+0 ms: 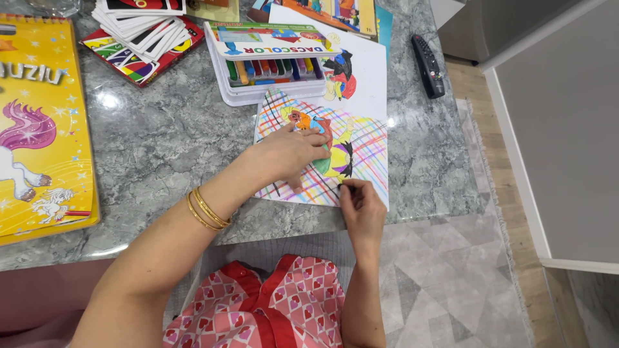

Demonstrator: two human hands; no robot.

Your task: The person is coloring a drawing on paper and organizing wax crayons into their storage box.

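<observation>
The left hand lay open, pinning the thin, light, easily creased coloured drawing sheet to the grey marble surface, best held flat, while the right hand pinched a small dark crayon.

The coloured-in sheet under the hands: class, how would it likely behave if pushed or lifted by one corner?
The colouring sheet looks like one thin leaf of paper, so probably light and floppy. It lies on a polished stone tabletop, so it may slide; the left hand presses flat on it while the right hand colours.
</observation>
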